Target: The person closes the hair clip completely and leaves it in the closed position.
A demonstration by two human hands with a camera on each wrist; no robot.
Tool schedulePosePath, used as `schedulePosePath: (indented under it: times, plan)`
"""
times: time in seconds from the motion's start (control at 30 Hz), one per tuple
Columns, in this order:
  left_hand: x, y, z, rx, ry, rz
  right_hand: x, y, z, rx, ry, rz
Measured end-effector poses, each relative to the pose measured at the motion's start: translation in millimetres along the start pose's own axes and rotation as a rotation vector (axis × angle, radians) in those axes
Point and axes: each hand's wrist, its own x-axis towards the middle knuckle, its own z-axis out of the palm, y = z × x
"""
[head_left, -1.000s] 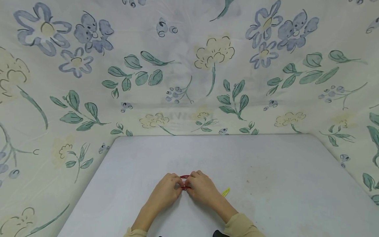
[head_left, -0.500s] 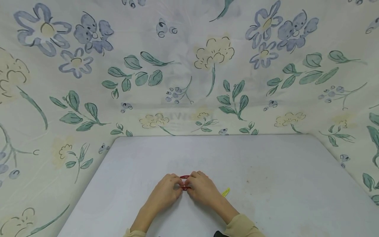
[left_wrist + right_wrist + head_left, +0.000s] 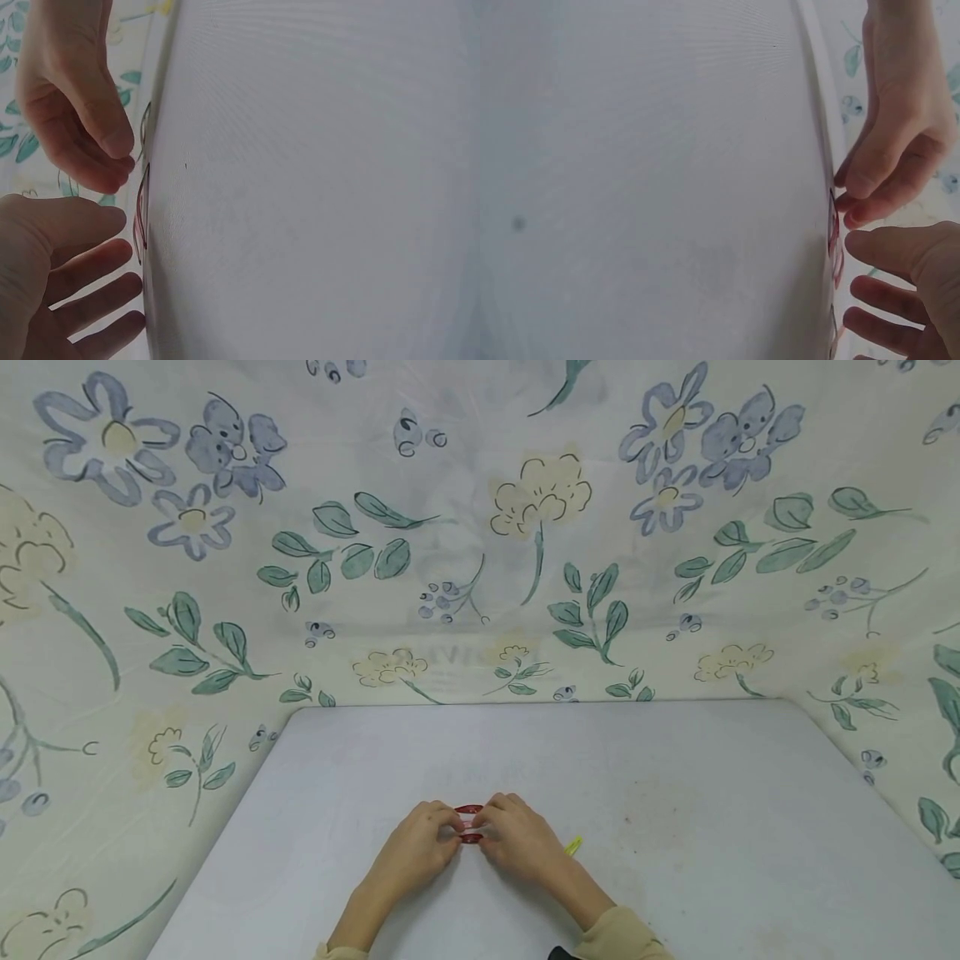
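Two glossy red hair clips lie crosswise between the hands on the white table (image 3: 675, 760), a far clip (image 3: 470, 809) and a near clip (image 3: 471, 838). A pinkish strip (image 3: 468, 824) shows between them, its ends covered by fingers. On the left side, the left hand (image 3: 420, 843) has its fingertips at the clips' ends; the right hand (image 3: 517, 835) mirrors it opposite. Seen from the left wrist, the left hand's fingers (image 3: 94, 285) are extended and spread beside a thin arched clip (image 3: 141, 214). The right wrist view shows the right thumb (image 3: 889, 246) and fingers apart, close to a red clip (image 3: 834, 225).
A yellow hair clip (image 3: 573, 846) lies just right of the right wrist, partly covered by it. A floral cloth (image 3: 480, 568) rises behind the table and hangs at both sides. A small black object (image 3: 560, 953) shows at the bottom edge.
The right hand has shifted slightly to the right, widening the gap between the hands. More of the red clips shows. The left hand stays almost in place.
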Motion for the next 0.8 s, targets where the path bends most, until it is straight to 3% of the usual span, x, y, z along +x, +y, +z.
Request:
schedulePosePath:
  times: [0.13, 0.33, 0.6, 0.8]
  plan:
    - [-0.6, 0.0, -0.4, 0.005, -0.007, -0.006, -2.0, 3, -2, 0.011, 0.007, -0.002]
    - [-1.0, 1.7, -1.4, 0.003, 0.032, 0.000, -5.8, 9, -7, 0.040, 0.027, -0.008]
    - [-0.5, 7.0, -1.2, 0.002, 0.095, 0.039, -13.5, 20, -18, 0.065, 0.067, 0.047]
    - [0.4, 10.7, -1.1, -0.053, 0.090, 0.063, -17.6, 30, -25, 0.103, 0.080, 0.103]
